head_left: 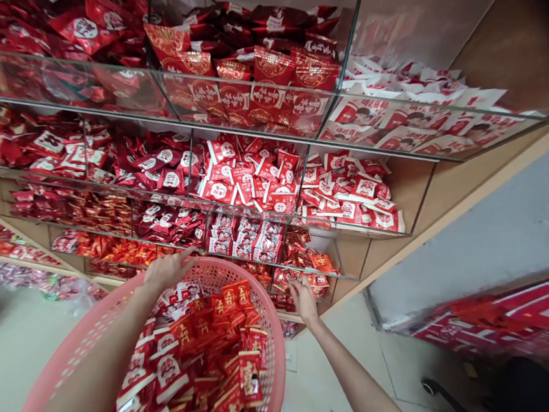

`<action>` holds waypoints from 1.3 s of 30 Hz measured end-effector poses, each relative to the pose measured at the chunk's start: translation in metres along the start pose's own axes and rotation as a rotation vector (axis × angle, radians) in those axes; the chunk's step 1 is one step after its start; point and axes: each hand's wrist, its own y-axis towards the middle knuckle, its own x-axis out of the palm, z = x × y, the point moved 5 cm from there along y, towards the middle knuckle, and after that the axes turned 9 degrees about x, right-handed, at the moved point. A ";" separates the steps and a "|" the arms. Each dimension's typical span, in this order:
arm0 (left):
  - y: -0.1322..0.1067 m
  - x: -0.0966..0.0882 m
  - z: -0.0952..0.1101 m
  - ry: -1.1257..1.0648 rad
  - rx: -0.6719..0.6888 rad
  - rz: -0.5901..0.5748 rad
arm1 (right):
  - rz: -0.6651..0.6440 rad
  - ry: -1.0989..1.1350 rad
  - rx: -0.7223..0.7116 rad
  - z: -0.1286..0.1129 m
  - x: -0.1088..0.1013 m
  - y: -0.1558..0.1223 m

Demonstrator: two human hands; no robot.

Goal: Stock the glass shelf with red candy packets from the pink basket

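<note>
A pink plastic basket (265, 316) with a perforated wall stands in front of me. It is heaped with small red, orange and white snack packets (206, 359). My left arm reaches across it, and my left hand (167, 271) is at the far rim, its fingers curled over the edge and partly hidden. To the right of the basket, my right hand (303, 298) is at the front of a low shelf bin of red and gold packets (320, 263). Its fingers are bent together by the packets; what is between them is too small to make out.
Tiered shelves with glass fronts (249, 131) hold many red packets in divided bins. White and red packets (420, 110) fill the upper right bin. A wooden side panel (493, 177) edges the shelf. Red printed boxes or sheets (519, 313) lie at right on the tiled floor (331, 368).
</note>
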 end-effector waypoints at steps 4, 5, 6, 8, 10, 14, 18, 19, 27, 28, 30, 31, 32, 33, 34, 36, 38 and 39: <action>0.000 0.001 0.001 -0.003 0.000 0.001 | -0.006 0.039 -0.031 -0.011 -0.029 -0.018; 0.000 0.001 0.000 -0.010 -0.004 -0.001 | -0.001 0.058 -0.040 -0.016 -0.037 -0.022; 0.000 0.001 0.000 -0.016 -0.006 -0.004 | 0.007 0.088 -0.050 -0.023 -0.046 -0.025; 0.000 0.001 0.001 -0.025 -0.008 -0.012 | 0.016 0.172 -0.061 -0.038 -0.062 -0.030; 0.000 0.000 0.001 -0.029 -0.007 -0.014 | 0.001 0.259 -0.055 -0.056 -0.075 -0.032; 0.001 0.000 0.001 -0.040 -0.003 -0.006 | -0.107 0.361 0.037 -0.089 -0.084 -0.035; -0.001 -0.001 0.002 -0.042 -0.002 -0.003 | -0.309 0.451 0.085 -0.115 -0.070 -0.042; -0.002 -0.002 0.002 -0.044 -0.007 0.001 | -0.358 0.464 0.078 -0.120 -0.065 -0.044; -0.002 -0.001 0.002 -0.040 -0.022 0.002 | -0.630 0.450 0.019 -0.152 -0.033 -0.067; -0.002 -0.001 0.002 -0.039 -0.020 0.002 | -0.652 0.453 0.014 -0.155 -0.030 -0.070; -0.002 0.000 0.001 -0.041 -0.017 0.000 | -0.687 0.465 0.014 -0.160 -0.025 -0.074; -0.002 0.000 0.001 -0.040 -0.016 0.000 | -0.698 0.472 0.018 -0.162 -0.022 -0.075; -0.002 0.000 0.001 -0.039 -0.015 0.001 | -0.705 0.476 0.024 -0.163 -0.019 -0.076; -0.002 0.000 0.002 -0.039 -0.015 0.003 | -0.705 0.477 0.029 -0.163 -0.016 -0.077; -0.002 -0.001 0.002 -0.040 -0.016 0.005 | -0.704 0.475 0.031 -0.162 -0.014 -0.077; -0.003 -0.001 0.002 -0.048 -0.018 0.008 | -0.696 0.466 0.042 -0.159 -0.008 -0.077; -0.003 -0.001 0.002 -0.059 -0.014 0.006 | -0.682 0.469 0.069 -0.154 -0.004 -0.077; -0.004 -0.001 0.002 -0.061 -0.012 0.004 | -0.679 0.479 0.091 -0.152 -0.001 -0.077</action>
